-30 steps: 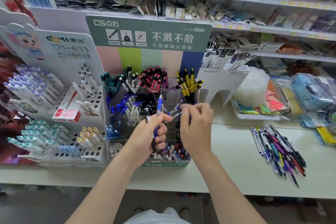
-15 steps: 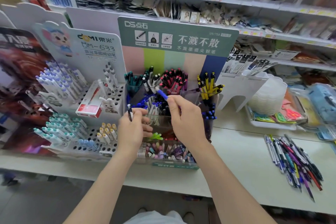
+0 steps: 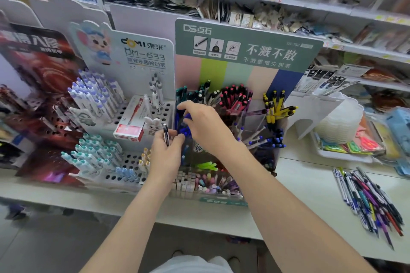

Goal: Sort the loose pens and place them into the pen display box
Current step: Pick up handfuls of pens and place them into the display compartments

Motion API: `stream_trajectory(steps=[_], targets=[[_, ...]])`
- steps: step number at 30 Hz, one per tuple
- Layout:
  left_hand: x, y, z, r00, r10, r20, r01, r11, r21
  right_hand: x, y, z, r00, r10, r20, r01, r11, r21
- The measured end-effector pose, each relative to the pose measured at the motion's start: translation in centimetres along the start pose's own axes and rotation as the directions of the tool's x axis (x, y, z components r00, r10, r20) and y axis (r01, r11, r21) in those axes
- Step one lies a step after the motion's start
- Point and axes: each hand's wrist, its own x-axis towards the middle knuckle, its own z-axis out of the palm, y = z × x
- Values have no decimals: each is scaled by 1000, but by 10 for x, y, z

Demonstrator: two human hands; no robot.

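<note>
Black slim pen [image 3: 166,137] upright, pinched between thumb and fingertips of the left hand [image 3: 165,157]. Right hand [image 3: 206,126] just beyond it and touching, fingers curled down on a blue-capped pen [image 3: 187,116]. Directly beneath those fingers: the blue-pen compartment of the clear tiered pen display box [image 3: 239,75] with green header card. Heap of mixed-colour loose pens [image 3: 368,199] on the white counter [image 3: 299,201], well right of the right forearm.
</note>
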Motion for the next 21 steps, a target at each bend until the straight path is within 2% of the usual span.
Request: stream_trajectory(steps=[2, 5, 7, 9, 11, 12, 13, 14, 15, 16, 17, 19, 21], targets=[[0, 2, -2, 1000, -10, 25, 12, 998, -64, -5, 4, 10, 998, -43, -40, 41, 997, -62], [-1, 4, -5, 1000, -8, 30, 13, 984, -177, -12, 8, 21, 995, -104, 3, 100, 942, -319], [1, 2, -7, 998, -1, 58, 8, 991, -137, -17, 4, 24, 994, -91, 55, 106, 906, -409], [3, 2, -9, 996, -3, 91, 14, 992, -127, -21, -1, 24, 997, -80, -10, 68, 906, -418], [5, 1, -12, 989, 6, 146, 15, 990, -139, -30, -11, 20, 978, -10, -208, -47, 962, -269], [5, 1, -11, 983, 31, 180, -10, 993, -121, -35, -18, 15, 958, 58, -281, -90, 991, -103], [5, 1, -10, 976, 61, 210, -47, 996, -75, -41, -24, 10, 947, 142, -288, -113, 987, 114], [4, 1, -9, 966, 97, 239, -99, 995, -3, -46, -29, 5, 947, 225, -231, -141, 933, 330], [3, 1, -7, 953, 127, 276, -149, 987, 59, -51, -32, 0, 944, 291, -157, -182, 853, 489], [2, 1, -5, 941, 146, 304, -183, 978, 96, -54, -33, -4, 934, 341, -110, -220, 787, 577], [0, 2, -2, 933, 164, 319, -204, 974, 96, -57, -31, -7, 922, 377, -87, -247, 746, 618], [-4, 4, 5, 930, 215, 299, -254, 962, 99, -59, -27, -13, 896, 428, -120, -266, 733, 627], [-6, 5, 9, 928, 323, 184, -358, 912, 203, -54, -21, -22, 827, 484, -287, -235, 761, 605]])
